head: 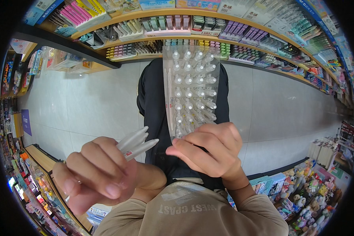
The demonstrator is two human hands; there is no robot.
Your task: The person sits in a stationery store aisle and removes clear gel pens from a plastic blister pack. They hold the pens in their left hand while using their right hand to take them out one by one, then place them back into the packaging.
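Several pens (pixel 137 146) with translucent whitish barrels are bunched in my left hand (pixel 97 174), at the lower left. Their tapered ends point up and to the right, and a small bit of a pen shows below the fist. Over my lap stands a clear plastic display box (pixel 166 97) with rows of clear-capped pens (pixel 188 79) upright inside. My right hand (pixel 212 147) is at the box's near end, fingers curled, thumb and forefinger close together beside the nearest pens. Its curled fingers hide that corner, so whether they grip anything is not visible.
Wooden shelves (pixel 153 38) packed with boxed pens and markers curve across the far side. Plush toys (pixel 306 200) crowd a display at the lower right. A wooden-topped rack (pixel 41 159) of packaged goods runs along the left. Grey floor tiles (pixel 271 103) lie around my legs.
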